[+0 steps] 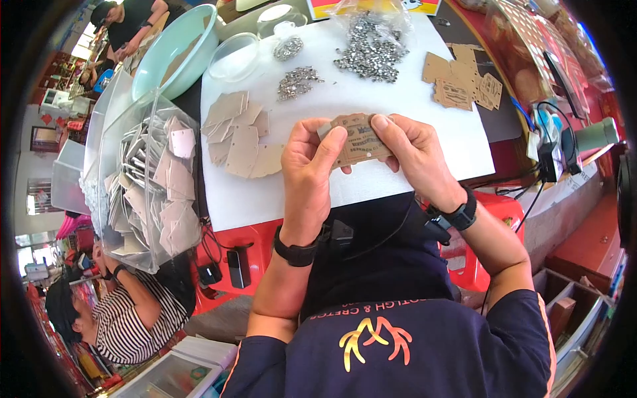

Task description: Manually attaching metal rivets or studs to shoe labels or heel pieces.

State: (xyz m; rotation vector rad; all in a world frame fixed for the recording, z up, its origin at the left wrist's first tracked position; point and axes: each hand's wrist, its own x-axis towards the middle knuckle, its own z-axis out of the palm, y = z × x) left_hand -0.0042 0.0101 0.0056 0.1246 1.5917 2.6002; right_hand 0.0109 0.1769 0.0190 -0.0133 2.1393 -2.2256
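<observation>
Between my two hands, above the near part of a white board (225, 192), I hold a brown printed cardboard tag (358, 142). My left hand (312, 156) pinches its left end, thumb on top. Closed on the opposite end is my right hand (411, 142), its thumb pressing near the upper corner. The fingers beneath the tag are mostly hidden. To the left of my hands lies a spread of plain grey-brown cardboard tags (243, 149). Small metal fasteners are heaped beyond, in a smaller pile (298, 83) and a larger pile (375, 50) partly inside a clear plastic bag.
At left stands a clear plastic bin (156, 255) full of cardboard tags, with a pale green basin (206, 40) behind it. More brown printed tags (461, 83) lie at the far right. Cables (524, 189) run along the right edge. A person in stripes (142, 315) sits at lower left.
</observation>
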